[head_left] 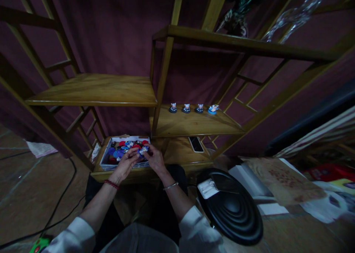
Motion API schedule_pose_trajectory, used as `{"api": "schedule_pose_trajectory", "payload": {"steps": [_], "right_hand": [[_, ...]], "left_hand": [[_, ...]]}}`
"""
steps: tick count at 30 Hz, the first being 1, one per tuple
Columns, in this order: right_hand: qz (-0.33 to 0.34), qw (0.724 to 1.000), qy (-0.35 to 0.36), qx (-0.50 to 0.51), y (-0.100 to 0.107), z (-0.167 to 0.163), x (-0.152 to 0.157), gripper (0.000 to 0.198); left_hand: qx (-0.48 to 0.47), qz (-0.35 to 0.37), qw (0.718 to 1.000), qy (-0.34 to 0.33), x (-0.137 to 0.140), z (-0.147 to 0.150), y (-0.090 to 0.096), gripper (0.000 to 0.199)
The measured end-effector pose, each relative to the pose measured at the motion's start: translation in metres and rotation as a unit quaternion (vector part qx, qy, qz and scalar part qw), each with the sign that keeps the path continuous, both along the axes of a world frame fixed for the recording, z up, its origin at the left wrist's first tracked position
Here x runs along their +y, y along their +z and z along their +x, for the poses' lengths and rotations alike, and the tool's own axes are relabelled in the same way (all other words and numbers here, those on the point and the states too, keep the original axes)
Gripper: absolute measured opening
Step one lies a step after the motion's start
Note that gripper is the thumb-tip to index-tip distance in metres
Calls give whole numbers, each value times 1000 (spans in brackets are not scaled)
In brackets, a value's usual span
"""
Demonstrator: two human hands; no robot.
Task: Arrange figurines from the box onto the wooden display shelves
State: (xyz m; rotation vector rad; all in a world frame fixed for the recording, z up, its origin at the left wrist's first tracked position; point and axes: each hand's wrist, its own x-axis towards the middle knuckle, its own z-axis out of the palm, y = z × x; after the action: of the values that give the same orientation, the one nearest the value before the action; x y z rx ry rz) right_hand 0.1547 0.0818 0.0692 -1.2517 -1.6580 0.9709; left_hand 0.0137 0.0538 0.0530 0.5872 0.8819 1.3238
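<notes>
Both my hands are over a white cardboard box (pixel 107 167) filled with small figurines in red, blue, black and purple. Between my fingers is a small figurine (pixel 143 150) with purple and pale parts. My right hand (pixel 155 159) pinches it from the right. From the left, the fingertips of my left hand (pixel 127 166) close on its other side. Details of the figurine are too small to make out. On the middle shelf (pixel 188 126), several little figurines (pixel 186 108) stand in a row, the rightmost (pixel 213 109) on a bright blue base.
The box sits on the low wooden shelf (pixel 177 155), with a phone (pixel 196 144) farther right. An upper left shelf (pixel 94 90) overhangs the box's back. A round black ridged object (pixel 233 208) lies by my right knee. Cables (pixel 65 183) cross the floor at left.
</notes>
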Motion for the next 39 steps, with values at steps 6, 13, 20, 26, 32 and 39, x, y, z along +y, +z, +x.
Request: {"api": "schedule_pose_trajectory", "payload": {"steps": [6,13,20,26,32,39], "right_hand": [[20,1000,-19,-6,2,7,-5,34],[34,999,0,-17,3,16,-7,29],[56,998,24,-5,10,31,-16,30],[54,998,19,7,18,44,-24,31],[64,998,-8,26,31,55,-30,29],[69,997,-18,8,39,73,-37,28]], "left_hand": [[-7,3,1000,-8,-6,7,5,34],[8,-4,1000,-25,-12,18,16,36],[44,11,998,-37,-14,27,15,38],[54,11,997,-47,-16,38,20,36],[57,31,995,-70,-16,47,28,36],[67,35,994,-85,-20,62,45,35]]}}
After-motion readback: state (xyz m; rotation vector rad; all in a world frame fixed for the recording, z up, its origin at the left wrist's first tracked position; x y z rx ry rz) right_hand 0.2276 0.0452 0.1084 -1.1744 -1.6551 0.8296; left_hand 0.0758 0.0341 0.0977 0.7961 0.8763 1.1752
